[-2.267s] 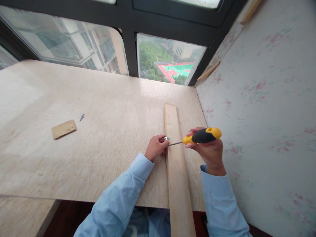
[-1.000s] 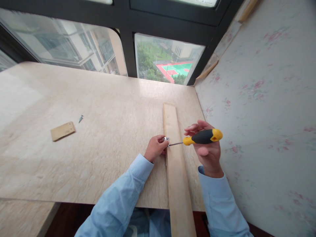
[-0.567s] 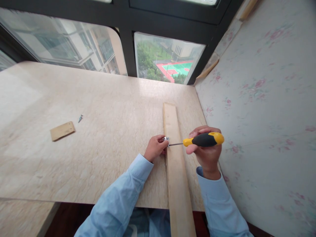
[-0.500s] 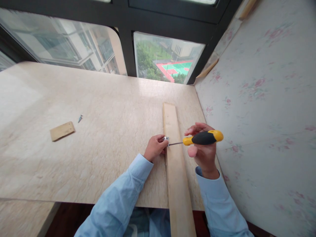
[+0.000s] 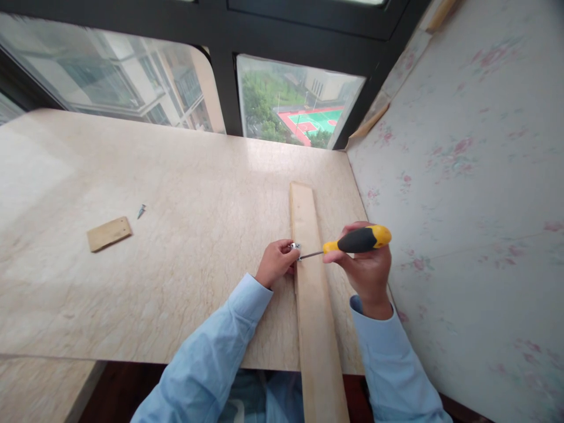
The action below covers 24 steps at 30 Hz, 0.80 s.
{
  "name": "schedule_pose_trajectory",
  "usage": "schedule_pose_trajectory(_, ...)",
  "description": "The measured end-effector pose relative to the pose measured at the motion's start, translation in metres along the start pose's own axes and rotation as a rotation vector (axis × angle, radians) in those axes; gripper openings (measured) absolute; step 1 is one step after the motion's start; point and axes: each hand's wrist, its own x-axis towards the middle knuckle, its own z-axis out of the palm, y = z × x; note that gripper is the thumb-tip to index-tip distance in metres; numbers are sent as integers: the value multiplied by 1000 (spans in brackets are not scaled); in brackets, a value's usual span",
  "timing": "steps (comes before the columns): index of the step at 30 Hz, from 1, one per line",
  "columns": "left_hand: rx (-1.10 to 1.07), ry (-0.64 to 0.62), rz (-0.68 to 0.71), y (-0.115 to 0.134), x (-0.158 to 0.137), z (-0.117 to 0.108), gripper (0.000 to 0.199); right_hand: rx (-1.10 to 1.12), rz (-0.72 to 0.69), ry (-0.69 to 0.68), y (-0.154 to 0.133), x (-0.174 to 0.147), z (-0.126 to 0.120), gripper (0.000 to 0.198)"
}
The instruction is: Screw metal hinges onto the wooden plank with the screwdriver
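Observation:
A long wooden board (image 5: 315, 317) lies on the stone-patterned sill, its near end reaching past the front edge. At the board's left edge, my left hand (image 5: 277, 262) pinches a small shiny metal bracket (image 5: 296, 247) against the wood. My right hand (image 5: 368, 270) is closed around a yellow-and-black screwdriver (image 5: 358, 239), with the thumb along the front of the handle. The screwdriver's shaft points left and its tip meets the bracket area beside my left fingertips. A screw under the tip is too small to make out clearly.
To the left on the sill (image 5: 176, 176) lie a short wooden piece (image 5: 109, 234) with small holes and some loose screws (image 5: 141, 211). Dark window frames (image 5: 282, 35) bound the back. A flowered wall (image 5: 476, 235) rises close to my right hand.
My right hand's fingers have gone from spread around the screwdriver to closed on its handle. The handle has shifted slightly left and up. My left hand stays at the bracket.

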Motion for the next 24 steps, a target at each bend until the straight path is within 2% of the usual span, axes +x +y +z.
schedule_pose_trajectory(2,-8,-4,6,1,-1,0,24,29,-14,-90,-3,1,4,64)
schedule_pose_trajectory(5,-19,-8,8,2,-2,0,22,226,18,-305,-18,3,-1,72)
schedule_pose_trajectory(9,-34,-2,-9,1,-1,1,23,288,120,-502,-37,8,-23,60)
schedule_pose_trajectory(11,-23,21,-17,0,0,1,22,211,124,-520,-39,14,-32,54)
schedule_pose_trajectory(13,-13,33,-18,0,0,1,21,65,73,-478,-37,22,-35,53)
schedule_pose_trajectory(16,-13,8,-5,1,-1,1,21,-178,-18,-368,-33,36,-32,69)
schedule_pose_trajectory(18,-14,-3,-1,3,-2,1,21,-234,-42,-380,-33,43,-28,79)
schedule_pose_trajectory(21,-2,14,-7,3,-2,1,22,-124,-24,-594,-41,48,-27,81)
schedule_pose_trajectory(24,-4,21,-6,2,-1,1,21,10,62,-815,-52,50,-34,67)
